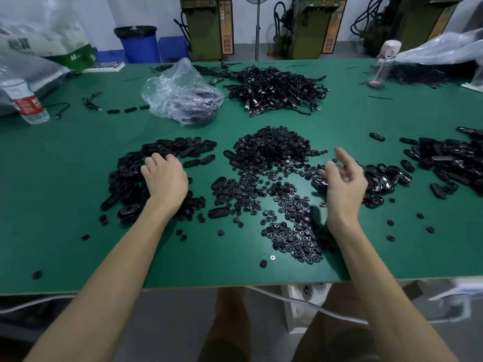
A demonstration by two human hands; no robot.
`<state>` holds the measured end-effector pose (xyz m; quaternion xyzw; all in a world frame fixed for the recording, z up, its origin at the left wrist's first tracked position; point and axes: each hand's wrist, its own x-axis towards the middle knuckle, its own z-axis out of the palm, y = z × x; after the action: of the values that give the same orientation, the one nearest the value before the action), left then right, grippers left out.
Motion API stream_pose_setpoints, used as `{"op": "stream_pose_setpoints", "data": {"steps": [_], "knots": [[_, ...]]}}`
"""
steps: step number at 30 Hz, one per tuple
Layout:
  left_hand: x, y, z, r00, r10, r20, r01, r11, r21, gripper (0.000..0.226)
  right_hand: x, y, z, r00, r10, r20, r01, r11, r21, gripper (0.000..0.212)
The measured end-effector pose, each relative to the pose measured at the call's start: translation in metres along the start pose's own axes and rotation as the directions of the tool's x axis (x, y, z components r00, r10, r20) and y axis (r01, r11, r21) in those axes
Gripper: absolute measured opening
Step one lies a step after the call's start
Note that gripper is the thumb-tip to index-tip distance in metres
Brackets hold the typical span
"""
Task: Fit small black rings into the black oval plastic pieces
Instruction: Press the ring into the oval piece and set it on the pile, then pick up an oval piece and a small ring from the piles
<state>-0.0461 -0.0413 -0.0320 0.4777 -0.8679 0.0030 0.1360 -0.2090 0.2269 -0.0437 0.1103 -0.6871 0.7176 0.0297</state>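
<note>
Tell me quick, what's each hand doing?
Left hand: resting on the pile of oval pieces, grip cannot be told.
Right hand: open, holding nothing.

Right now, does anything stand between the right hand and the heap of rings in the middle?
Nothing visible does. The right hand hangs open just right of the heap of rings; only loose rings lie on the table between them.

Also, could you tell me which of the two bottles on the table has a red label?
The clear bottle at far left; the far-right bottle has a pale pink lid instead.
</note>
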Motion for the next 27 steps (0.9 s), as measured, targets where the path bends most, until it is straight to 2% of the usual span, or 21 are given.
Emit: {"op": "stream_pose_setpoints", "data": {"steps": [2, 3, 5, 7, 9, 13, 16, 21, 24, 27], "knots": [[0.0, -0.002, 0.001, 0.999, 0.023, -0.025, -0.022, 0.999, 0.048, 0.02, -0.003, -0.002, 0.003, 0.972, -0.083, 0.22, 0.116, 0.983, -0.145, 0.033], [0.001, -0.002, 0.0, 0.999, 0.032, -0.033, -0.03, 0.998, 0.062, 0.02, -0.004, -0.001, 0.004, 0.932, -0.124, 0.341, 0.209, 0.952, -0.223, 0.034], [0.002, -0.003, -0.001, 0.997, 0.059, -0.042, -0.055, 0.994, 0.092, 0.017, -0.006, 0.002, 0.007, 0.826, -0.138, 0.546, 0.385, 0.845, -0.37, 0.037], [0.001, -0.002, -0.002, 0.995, 0.084, -0.062, -0.078, 0.992, 0.097, 0.022, -0.006, 0.005, 0.011, 0.755, -0.072, 0.652, 0.497, 0.711, -0.497, 0.04], [-0.001, -0.001, -0.001, 0.991, 0.097, -0.09, -0.09, 0.993, 0.082, 0.026, -0.006, 0.006, 0.013, 0.741, -0.049, 0.67, 0.536, 0.643, -0.547, 0.035], [-0.005, 0.006, 0.004, 0.978, 0.115, -0.175, -0.11, 0.993, 0.037, 0.016, -0.006, 0.006, 0.013, 0.777, -0.085, 0.623, 0.484, 0.715, -0.505, 0.015], [-0.003, 0.016, 0.002, 0.962, 0.119, -0.245, -0.134, 0.99, -0.044, 0.02, -0.006, 0.005, 0.014, 0.794, -0.066, 0.604, 0.445, 0.741, -0.503, 0.004], [-0.015, 0.047, -0.003, 0.963, 0.12, -0.242, -0.187, 0.942, -0.279, 0.028, -0.008, 0.003, 0.013, 0.811, -0.062, 0.582, 0.401, 0.782, -0.477, 0.01], [-0.027, 0.06, 0.001, 0.984, 0.121, -0.131, -0.172, 0.832, -0.527, 0.031, -0.009, 0.005, 0.011, 0.819, -0.085, 0.567, 0.387, 0.811, -0.438, 0.01], [-0.04, 0.073, 0.006, 0.988, 0.153, 0.03, -0.072, 0.616, -0.785, 0.024, -0.009, 0.006, 0.011, 0.838, -0.099, 0.537, 0.36, 0.84, -0.407, 0.007]]}}
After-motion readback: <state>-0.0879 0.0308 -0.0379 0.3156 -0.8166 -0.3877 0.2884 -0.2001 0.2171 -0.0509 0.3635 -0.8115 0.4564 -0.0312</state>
